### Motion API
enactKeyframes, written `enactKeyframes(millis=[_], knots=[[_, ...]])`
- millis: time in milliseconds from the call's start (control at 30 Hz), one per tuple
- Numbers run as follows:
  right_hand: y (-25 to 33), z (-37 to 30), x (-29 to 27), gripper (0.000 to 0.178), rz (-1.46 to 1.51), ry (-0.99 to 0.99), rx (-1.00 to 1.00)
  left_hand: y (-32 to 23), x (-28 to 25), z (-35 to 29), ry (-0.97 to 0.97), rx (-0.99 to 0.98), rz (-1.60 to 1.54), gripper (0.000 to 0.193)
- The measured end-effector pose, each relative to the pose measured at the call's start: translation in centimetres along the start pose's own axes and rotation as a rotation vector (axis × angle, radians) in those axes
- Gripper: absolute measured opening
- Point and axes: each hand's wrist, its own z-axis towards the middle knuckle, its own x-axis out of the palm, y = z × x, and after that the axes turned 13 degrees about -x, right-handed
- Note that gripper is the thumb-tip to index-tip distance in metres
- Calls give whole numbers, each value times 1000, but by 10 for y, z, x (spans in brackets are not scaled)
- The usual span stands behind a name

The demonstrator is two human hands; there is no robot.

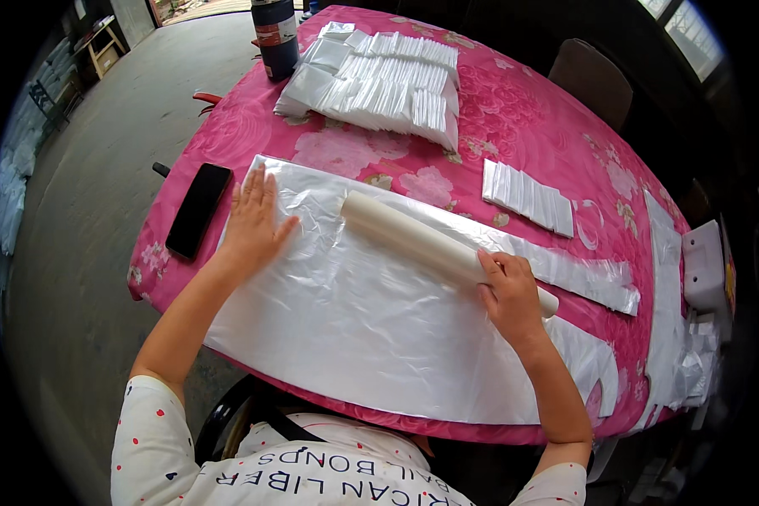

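A wide, white, thin plastic sheet, wrinkled and shiny, lies over the near part of the table; whether it is one layer or several I cannot tell. My left hand presses flat on its upper left corner, fingers stretched out. Across the sheet, slanting down to the right, rests a smooth cream-coloured tube. Near its right end my right hand grips it, with thumb and fingers around the side. To the tube's right, the sheet's end is cut into strap-like strips.
A pink flowered cloth covers the table. Stacked folded plastic bags lie at the back beside a dark canister. A smaller bag pile is right of centre. A black phone lies left; more plastic and a white container are right.
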Motion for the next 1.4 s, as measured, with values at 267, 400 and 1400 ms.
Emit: enactKeyframes(millis=[267,400,1400], knots=[[39,-30,-14,63,-8,261,100,-19,-17,-38,-93,195,-150,70],[85,-64,-9,59,288,197,327,-69,-25,-89,196,490,-403,75],[-20,-202,-32,49,23,-173,444,-237,-23,-155,347,852,-465,65]])
